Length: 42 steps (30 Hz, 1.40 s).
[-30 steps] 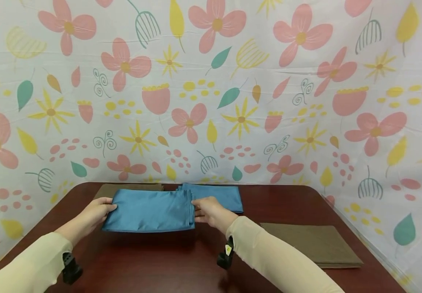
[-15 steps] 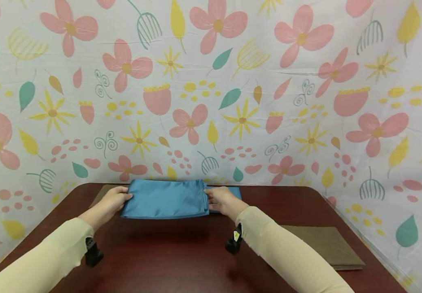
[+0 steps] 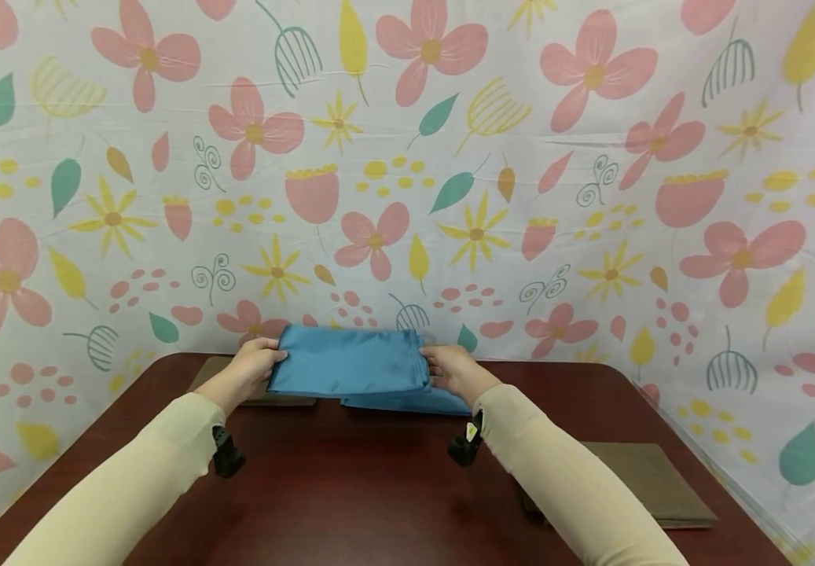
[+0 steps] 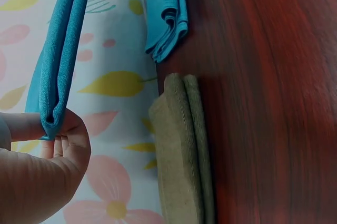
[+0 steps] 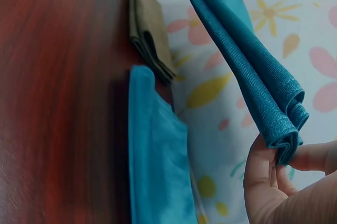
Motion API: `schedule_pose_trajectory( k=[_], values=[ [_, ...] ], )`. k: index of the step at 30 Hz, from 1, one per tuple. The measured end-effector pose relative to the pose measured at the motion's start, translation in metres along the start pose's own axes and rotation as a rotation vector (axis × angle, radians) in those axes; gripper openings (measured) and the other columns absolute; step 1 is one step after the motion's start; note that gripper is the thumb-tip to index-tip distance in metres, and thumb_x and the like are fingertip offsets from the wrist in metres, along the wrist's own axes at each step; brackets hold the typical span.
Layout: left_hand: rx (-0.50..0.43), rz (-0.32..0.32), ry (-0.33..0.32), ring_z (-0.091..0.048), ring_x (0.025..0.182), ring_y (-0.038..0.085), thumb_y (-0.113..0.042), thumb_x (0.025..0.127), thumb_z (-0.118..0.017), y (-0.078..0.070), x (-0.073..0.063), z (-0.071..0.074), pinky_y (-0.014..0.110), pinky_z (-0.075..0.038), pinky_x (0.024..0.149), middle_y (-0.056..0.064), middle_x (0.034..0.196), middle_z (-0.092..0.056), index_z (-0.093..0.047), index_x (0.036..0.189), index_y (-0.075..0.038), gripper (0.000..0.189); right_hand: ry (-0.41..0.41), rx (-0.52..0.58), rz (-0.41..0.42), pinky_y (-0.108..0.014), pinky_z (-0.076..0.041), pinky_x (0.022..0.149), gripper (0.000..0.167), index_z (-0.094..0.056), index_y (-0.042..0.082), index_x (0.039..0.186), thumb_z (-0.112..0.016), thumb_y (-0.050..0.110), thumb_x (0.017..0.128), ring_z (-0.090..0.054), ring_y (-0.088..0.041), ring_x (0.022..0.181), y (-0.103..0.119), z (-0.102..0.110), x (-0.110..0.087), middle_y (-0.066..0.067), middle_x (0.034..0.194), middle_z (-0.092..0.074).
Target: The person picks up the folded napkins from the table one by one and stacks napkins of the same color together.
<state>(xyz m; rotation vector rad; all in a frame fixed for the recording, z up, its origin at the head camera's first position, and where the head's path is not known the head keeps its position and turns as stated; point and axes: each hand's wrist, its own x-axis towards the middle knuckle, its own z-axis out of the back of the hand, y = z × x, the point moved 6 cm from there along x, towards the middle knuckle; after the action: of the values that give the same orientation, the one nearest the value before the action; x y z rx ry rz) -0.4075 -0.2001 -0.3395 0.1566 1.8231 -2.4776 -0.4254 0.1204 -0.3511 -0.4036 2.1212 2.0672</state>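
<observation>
A folded blue cloth (image 3: 350, 362) is held up level over the back of the table, between both hands. My left hand (image 3: 251, 368) pinches its left end, thumb on one side and fingers on the other. At the opposite end, my right hand (image 3: 455, 371) grips the layered edge, whose stacked folds show in the right wrist view. Below and slightly to the right lies a second folded blue cloth (image 5: 158, 171) on the tabletop, partly hidden by the held one in the head view. Beside it, at the back left, lies a folded brown cloth (image 4: 181, 155).
Another folded brown cloth (image 3: 651, 475) lies at the right side of the dark red-brown table (image 3: 350, 487), partly behind the right sleeve. A flower-printed curtain (image 3: 407, 173) hangs directly behind the table's back edge.
Both hands have carried the folded blue cloth up, rightward and farther back, so it now overlaps the second blue cloth in the head view. More of the back-left brown cloth shows.
</observation>
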Motion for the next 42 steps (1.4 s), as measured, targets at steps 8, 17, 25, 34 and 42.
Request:
schedule_pose_trajectory(
  k=[8, 17, 25, 34, 42],
  values=[
    [-0.043, -0.002, -0.022, -0.038, 0.134, 0.041, -0.006, 0.103, -0.041, 0.006, 0.012, -0.021, 0.051, -0.038, 0.11, 0.032, 0.148, -0.031, -0.031, 0.144, 0.011, 0.046, -0.023, -0.014, 0.002, -0.024, -0.049, 0.065, 0.052, -0.034, 0.0, 0.147, -0.052, 0.016, 0.1, -0.056, -0.01, 0.079, -0.001, 0.022, 0.008, -0.008, 0.115, -0.052],
    [-0.064, -0.018, -0.038, -0.05, 0.109, 0.03, -0.006, 0.103, -0.043, 0.005, 0.029, -0.038, 0.048, -0.042, 0.105, 0.029, 0.14, -0.042, -0.039, 0.141, 0.01, 0.041, -0.062, -0.015, -0.015, -0.03, -0.051, 0.085, 0.056, -0.028, 0.001, 0.15, -0.05, 0.015, 0.101, -0.057, -0.013, 0.092, -0.001, 0.039, 0.018, -0.013, 0.132, -0.047],
    [-0.025, -0.029, -0.042, -0.044, 0.128, 0.04, -0.005, 0.102, -0.045, 0.006, 0.039, -0.054, 0.05, -0.041, 0.106, 0.028, 0.138, -0.043, -0.044, 0.137, 0.01, 0.038, -0.09, -0.012, -0.025, -0.037, -0.045, 0.104, 0.059, -0.023, 0.001, 0.152, -0.049, 0.013, 0.101, -0.045, -0.028, 0.132, -0.008, 0.054, 0.027, -0.019, 0.152, -0.034],
    [-0.024, -0.016, -0.083, -0.051, 0.116, 0.035, -0.007, 0.101, -0.048, 0.01, 0.049, -0.069, 0.045, -0.046, 0.096, 0.025, 0.132, -0.049, -0.048, 0.134, 0.007, 0.036, -0.094, -0.048, -0.019, -0.047, -0.033, 0.115, 0.058, -0.02, -0.004, 0.152, -0.046, 0.009, 0.102, -0.031, -0.038, 0.142, -0.018, 0.067, 0.034, -0.027, 0.154, -0.027],
    [-0.065, 0.013, -0.117, -0.051, 0.112, 0.033, -0.008, 0.1, -0.05, 0.015, 0.057, -0.081, 0.045, -0.045, 0.095, 0.025, 0.132, -0.049, -0.049, 0.135, 0.006, 0.037, -0.112, -0.132, 0.002, -0.048, -0.037, 0.112, 0.056, -0.024, -0.008, 0.15, -0.046, 0.011, 0.102, -0.037, -0.038, 0.139, -0.022, 0.076, 0.041, -0.027, 0.152, -0.033]
  ],
)
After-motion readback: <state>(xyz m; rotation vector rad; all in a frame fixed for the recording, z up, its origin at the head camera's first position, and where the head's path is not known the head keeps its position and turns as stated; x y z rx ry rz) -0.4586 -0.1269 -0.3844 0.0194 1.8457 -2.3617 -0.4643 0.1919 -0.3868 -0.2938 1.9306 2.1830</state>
